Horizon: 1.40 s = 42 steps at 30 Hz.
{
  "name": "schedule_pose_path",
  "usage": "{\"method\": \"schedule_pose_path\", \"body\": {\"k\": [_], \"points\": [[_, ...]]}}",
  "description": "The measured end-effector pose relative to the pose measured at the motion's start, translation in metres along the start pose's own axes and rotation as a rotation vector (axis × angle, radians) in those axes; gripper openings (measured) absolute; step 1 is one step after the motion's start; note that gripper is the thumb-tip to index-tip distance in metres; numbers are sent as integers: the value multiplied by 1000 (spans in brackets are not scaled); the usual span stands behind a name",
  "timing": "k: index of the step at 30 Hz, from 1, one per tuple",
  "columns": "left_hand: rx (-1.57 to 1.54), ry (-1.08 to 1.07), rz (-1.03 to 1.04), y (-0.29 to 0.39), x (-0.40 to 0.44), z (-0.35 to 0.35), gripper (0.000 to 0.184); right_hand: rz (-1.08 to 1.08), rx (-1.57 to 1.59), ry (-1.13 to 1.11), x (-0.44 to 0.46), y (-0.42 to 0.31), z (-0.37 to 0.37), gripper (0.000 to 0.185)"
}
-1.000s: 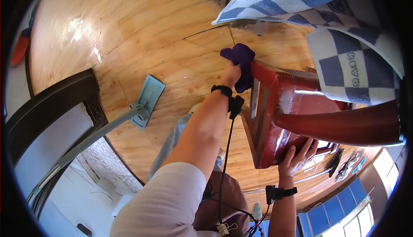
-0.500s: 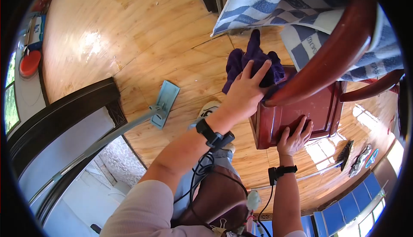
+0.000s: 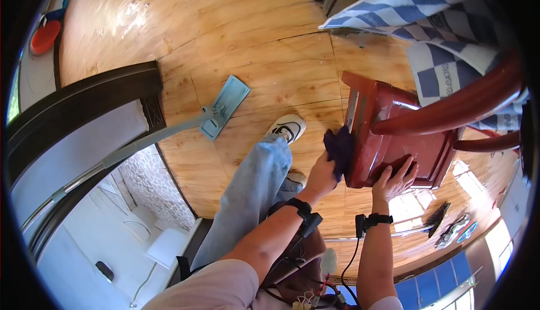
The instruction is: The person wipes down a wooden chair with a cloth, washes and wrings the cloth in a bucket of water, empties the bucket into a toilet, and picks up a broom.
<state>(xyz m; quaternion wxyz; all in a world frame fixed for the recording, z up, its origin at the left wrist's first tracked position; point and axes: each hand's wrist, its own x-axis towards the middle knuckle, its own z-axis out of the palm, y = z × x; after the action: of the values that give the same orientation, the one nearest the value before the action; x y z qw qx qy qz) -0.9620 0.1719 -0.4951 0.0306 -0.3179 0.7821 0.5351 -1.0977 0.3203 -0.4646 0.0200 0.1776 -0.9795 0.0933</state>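
Note:
My left hand (image 3: 322, 178) is closed around a dark purple cloth (image 3: 339, 150), which lies against the near left side of a glossy red-brown wooden piece of furniture (image 3: 364, 141). My right hand (image 3: 395, 182) rests with fingers spread on the furniture's flat panel, near its lower edge. A thick curved wooden rail (image 3: 439, 113) crosses above the panel. Blue-and-white checkered fabric (image 3: 444, 77) hangs beside and behind the rail. Each wrist wears a black strapped device.
A flat mop (image 3: 226, 107) leans over the dark door frame (image 3: 84, 107), its light-blue head on the wood-look floor (image 3: 270, 29). My shoe (image 3: 289, 125) stands between mop and furniture. A red round object (image 3: 45, 37) is at far left; blue cabinets (image 3: 439, 279) are at lower right.
My left hand has drawn the purple cloth from the furniture's far corner back to its near left side. The right hand stays on the panel. The view has shifted, showing more of my leg.

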Motion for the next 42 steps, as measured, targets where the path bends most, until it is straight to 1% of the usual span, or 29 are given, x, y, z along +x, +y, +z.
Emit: {"method": "schedule_pose_path", "body": {"k": [2,3,4,5,6,7,8,9,10,13,14,15,17,18,19,23,25,26,28,29,31,33,35,36,37,38,39,41,42], "points": [[-287,102,-185,-26,5,5,35,-4,-36,-6,2,0,-1,64],[-574,172,-404,-37,15,10,33,9,-70,-28,1,0,0,63],[-643,225,-467,-18,34,-7,38,-4,-63,-20,0,1,1,63],[-705,261,-332,-42,54,6,44,-9,-79,-39,-1,1,1,63],[-642,319,-224,-42,79,4,45,-14,-60,-34,0,-2,0,62],[-454,250,-139,-41,107,-6,47,-15,-37,-23,0,-1,0,62],[-265,254,-125,-57,134,15,50,-30,-37,-28,-1,2,2,62],[-161,190,-6,-62,156,23,52,-30,-42,-37,0,3,3,62],[-268,197,60,-37,167,18,52,-24,-6,-23,0,2,4,61],[-232,193,-18,-62,170,50,51,-9,41,-17,0,2,4,60],[-33,106,16,-75,162,59,47,-22,70,-1,0,2,6,60],[-27,93,9,-77,155,65,47,-34,99,13,-1,2,7,60],[340,-144,36,-77,132,72,42,-16,100,-5,-4,3,7,60],[301,-159,11,-74,127,67,38,2,107,-12,-4,2,6,60],[304,-157,12,-74,126,62,38,12,118,-13,-1,1,6,60],[302,-304,115,-87,117,45,44,-38,62,4,0,3,5,62],[380,-550,84,-89,89,37,48,-20,45,9,0,1,2,62],[386,-549,94,-83,75,40,48,-17,32,-13,0,1,0,62],[254,-378,-53,-73,72,45,46,-27,18,-14,2,1,1,62],[246,-379,-47,-77,83,51,46,-29,9,-9,3,1,5,62],[77,-38,36,-71,105,53,45,-39,52,-3,0,2,3,62],[66,60,-4,-70,146,45,40,3,52,-42,1,-2,0,61],[-16,224,113,-61,184,34,37,-33,113,20,-1,3,7,60],[-18,219,114,-63,195,35,37,-30,109,20,0,4,8,60],[36,215,159,-65,199,39,37,-37,101,15,1,4,7,60],[94,211,204,-67,197,42,37,-45,98,10,-1,3,5,59],[100,210,202,-65,187,45,37,-42,103,7,-3,3,5,59],[379,-115,14,-53,162,54,41,-8,139,20,-3,3,7,59],[316,-32,-12,-49,157,57,43,-11,143,27,-4,5,9,60]]}}
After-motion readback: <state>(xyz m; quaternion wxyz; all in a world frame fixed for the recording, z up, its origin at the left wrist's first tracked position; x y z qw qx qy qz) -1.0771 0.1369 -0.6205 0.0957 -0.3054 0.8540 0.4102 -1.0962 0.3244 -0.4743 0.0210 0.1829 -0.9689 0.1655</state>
